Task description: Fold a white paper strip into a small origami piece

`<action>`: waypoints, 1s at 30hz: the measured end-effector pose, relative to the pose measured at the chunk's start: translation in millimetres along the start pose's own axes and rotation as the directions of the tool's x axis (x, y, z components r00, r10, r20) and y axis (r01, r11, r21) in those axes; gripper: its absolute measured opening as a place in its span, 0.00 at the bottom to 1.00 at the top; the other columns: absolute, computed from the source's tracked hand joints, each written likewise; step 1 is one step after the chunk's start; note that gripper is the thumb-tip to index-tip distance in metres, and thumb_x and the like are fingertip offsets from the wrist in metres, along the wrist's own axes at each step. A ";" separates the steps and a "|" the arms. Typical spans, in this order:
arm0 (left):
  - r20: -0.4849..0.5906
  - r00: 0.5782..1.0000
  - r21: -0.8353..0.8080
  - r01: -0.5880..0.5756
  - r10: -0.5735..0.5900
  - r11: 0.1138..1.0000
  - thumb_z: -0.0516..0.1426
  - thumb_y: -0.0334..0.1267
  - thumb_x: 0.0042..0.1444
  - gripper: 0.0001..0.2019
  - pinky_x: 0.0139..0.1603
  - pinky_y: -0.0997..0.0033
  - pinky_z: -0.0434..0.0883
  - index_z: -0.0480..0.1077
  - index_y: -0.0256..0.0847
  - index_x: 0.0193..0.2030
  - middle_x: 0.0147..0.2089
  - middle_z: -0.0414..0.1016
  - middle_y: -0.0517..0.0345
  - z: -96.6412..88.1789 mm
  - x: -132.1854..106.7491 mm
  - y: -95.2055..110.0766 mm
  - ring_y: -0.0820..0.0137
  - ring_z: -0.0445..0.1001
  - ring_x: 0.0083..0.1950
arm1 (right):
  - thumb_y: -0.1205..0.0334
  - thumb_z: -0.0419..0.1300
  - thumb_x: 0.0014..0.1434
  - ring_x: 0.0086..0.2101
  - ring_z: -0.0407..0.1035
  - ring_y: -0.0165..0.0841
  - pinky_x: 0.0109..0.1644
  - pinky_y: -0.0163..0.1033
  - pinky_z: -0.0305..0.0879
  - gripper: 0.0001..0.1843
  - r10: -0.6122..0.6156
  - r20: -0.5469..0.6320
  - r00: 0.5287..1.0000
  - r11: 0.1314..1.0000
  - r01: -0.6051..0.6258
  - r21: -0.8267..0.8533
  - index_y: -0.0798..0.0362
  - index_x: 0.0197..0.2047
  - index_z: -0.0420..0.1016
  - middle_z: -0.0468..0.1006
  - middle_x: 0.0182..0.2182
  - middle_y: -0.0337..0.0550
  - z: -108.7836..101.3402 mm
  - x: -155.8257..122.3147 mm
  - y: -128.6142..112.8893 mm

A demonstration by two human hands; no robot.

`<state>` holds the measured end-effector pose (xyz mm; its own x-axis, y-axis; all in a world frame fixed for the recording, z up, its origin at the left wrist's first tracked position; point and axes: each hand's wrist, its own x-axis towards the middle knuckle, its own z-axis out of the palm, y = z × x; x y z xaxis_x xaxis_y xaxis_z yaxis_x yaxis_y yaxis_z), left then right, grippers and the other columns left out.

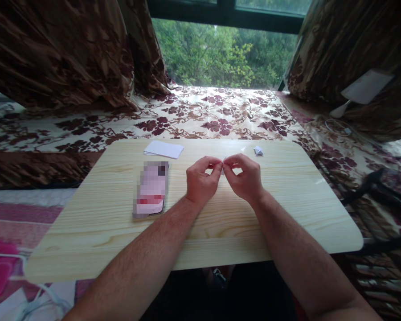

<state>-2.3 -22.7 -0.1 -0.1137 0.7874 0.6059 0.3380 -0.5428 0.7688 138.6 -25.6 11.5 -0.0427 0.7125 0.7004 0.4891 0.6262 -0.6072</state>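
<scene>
Your left hand (200, 180) and right hand (245, 178) meet over the middle of the wooden table (220, 232), a little toward its far edge. Between them is a small paper piece (222, 170), white and mostly hidden, with only a sliver showing. Each hand has thumb and forefinger closed in a tight pinch on it. The fingertips (217, 166) of the two hands almost touch, and the other fingers curl loosely inward.

This looks to me like fine creasing on something very small, so control matters more than force. Pinch right beside the line you want, one hand on each side. Press with the pads rather than the nails so the paper does not crumple. Line the edges up before you squeeze, because a crease this small is hard to correct. Do not pull your hands apart while gripping, as so thin a scrap could tear. Resting your wrists on the table would steady you.

A folded paper bit (259, 151) lies just beyond your right hand, near the far edge. A stack of white sheets (163, 149) sits far left of your hands. A phone (151, 189) lies flat to the left, clear of your left hand, so mind your forearm near it.
</scene>
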 end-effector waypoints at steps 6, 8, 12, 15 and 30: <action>0.011 0.998 -0.055 0.067 -0.066 0.996 0.61 0.37 0.58 0.04 0.42 0.70 0.77 0.78 0.42 0.37 0.36 0.81 0.58 -0.3 0.2 2.7 0.70 0.80 0.37 | 0.65 0.60 0.60 0.34 0.73 0.33 0.40 0.40 0.74 0.04 0.036 0.049 0.998 0.999 -0.036 -0.007 0.50 0.35 0.77 0.79 0.33 0.41 -2.9 1.6 -1.2; 0.027 0.994 -0.082 0.104 -0.102 0.991 0.62 0.39 0.57 0.05 0.42 0.70 0.77 0.78 0.42 0.37 0.36 0.82 0.58 -0.1 0.7 3.0 0.69 0.80 0.37 | 0.65 0.60 0.61 0.33 0.73 0.33 0.40 0.40 0.74 0.04 0.044 0.049 0.998 0.999 -0.043 -0.026 0.50 0.35 0.77 0.79 0.32 0.41 -3.7 1.8 -1.1; 0.049 0.985 -0.136 0.171 -0.166 0.976 0.63 0.42 0.56 0.07 0.41 0.69 0.76 0.79 0.42 0.38 0.35 0.82 0.56 1.0 1.8 0.3 0.69 0.79 0.36 | 0.65 0.59 0.61 0.32 0.73 0.32 0.39 0.39 0.72 0.05 0.040 0.064 0.997 0.999 -0.038 -0.035 0.49 0.36 0.77 0.80 0.32 0.41 -2.6 1.4 0.3; 0.053 0.976 -0.177 0.220 -0.214 0.959 0.64 0.43 0.55 0.08 0.38 0.69 0.75 0.79 0.41 0.38 0.34 0.81 0.56 2.0 2.4 -2.7 0.69 0.78 0.35 | 0.65 0.59 0.62 0.32 0.72 0.32 0.39 0.40 0.72 0.06 0.041 0.090 0.995 0.999 -0.039 -0.028 0.49 0.36 0.77 0.80 0.32 0.41 -1.1 1.5 1.1; 0.037 0.913 -0.412 0.385 -0.407 0.826 0.68 0.44 0.49 0.12 0.32 0.73 0.72 0.78 0.37 0.35 0.31 0.80 0.56 3.9 9.7 -9.3 0.72 0.76 0.30 | 0.60 0.64 0.57 0.33 0.77 0.35 0.44 0.43 0.75 0.04 0.310 0.100 0.945 0.932 -0.323 0.162 0.51 0.33 0.77 0.82 0.30 0.40 -1.7 6.7 11.2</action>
<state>-2.9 -8.8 -2.2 -0.2066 0.9503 0.2328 -0.1490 -0.2657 0.9525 145.3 -14.3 10.0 0.0238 0.8996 0.4361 0.3290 0.4049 -0.8531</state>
